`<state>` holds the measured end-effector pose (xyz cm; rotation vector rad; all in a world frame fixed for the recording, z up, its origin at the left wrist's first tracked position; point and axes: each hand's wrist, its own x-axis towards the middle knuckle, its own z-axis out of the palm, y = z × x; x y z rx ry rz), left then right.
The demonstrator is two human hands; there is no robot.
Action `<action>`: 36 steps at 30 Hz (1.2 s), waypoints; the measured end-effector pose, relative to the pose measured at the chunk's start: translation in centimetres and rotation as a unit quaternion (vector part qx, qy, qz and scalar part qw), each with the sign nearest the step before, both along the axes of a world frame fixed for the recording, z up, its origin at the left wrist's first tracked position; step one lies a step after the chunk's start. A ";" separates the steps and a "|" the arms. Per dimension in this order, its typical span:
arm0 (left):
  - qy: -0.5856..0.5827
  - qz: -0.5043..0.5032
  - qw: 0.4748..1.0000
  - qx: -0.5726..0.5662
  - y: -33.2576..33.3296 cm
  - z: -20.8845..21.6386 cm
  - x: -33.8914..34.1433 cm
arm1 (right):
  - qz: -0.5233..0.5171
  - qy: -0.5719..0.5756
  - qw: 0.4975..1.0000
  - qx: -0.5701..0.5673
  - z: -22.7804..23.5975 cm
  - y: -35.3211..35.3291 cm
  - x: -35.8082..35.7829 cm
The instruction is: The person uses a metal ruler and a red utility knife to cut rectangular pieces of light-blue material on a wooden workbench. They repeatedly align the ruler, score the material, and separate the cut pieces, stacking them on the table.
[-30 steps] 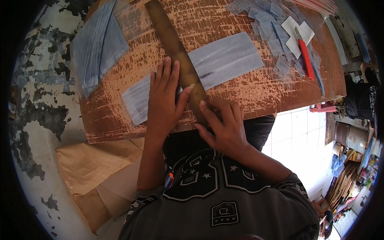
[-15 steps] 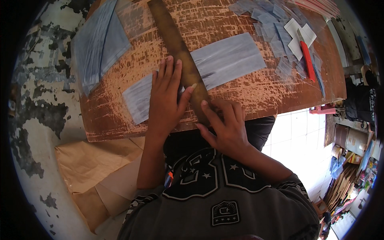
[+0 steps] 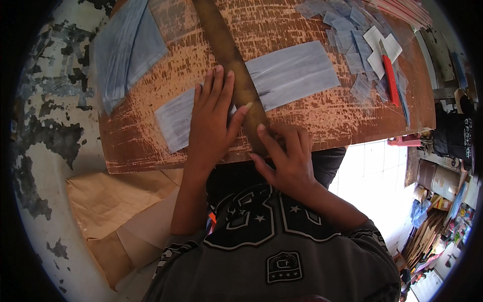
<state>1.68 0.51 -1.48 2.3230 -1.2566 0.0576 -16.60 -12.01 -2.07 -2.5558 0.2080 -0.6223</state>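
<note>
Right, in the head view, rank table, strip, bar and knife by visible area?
Largest to smallest:
1. Table
2. Grey strip, partly covered
3. Brown bar
4. Red knife

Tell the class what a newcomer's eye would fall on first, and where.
Probably the long brown strip, slanting across a grey-blue sheet, comes first. The left hand rests beside it, thumb on top; the right hand is at its near end. A red-handled cutter also stands out, on the right of the table.
</note>
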 end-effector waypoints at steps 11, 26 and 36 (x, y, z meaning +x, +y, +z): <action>-0.006 0.000 1.000 -0.004 -0.1 0.0 0.0 | 0.001 0.008 1.000 0.006 0.1 0.0 -0.1; -0.009 0.005 1.000 0.006 -0.1 -0.1 -0.1 | 0.003 -0.004 1.000 -0.004 0.0 -0.1 0.0; -0.028 0.001 1.000 0.007 -0.1 -0.4 0.1 | 0.002 0.003 1.000 -0.002 -0.1 -0.1 0.0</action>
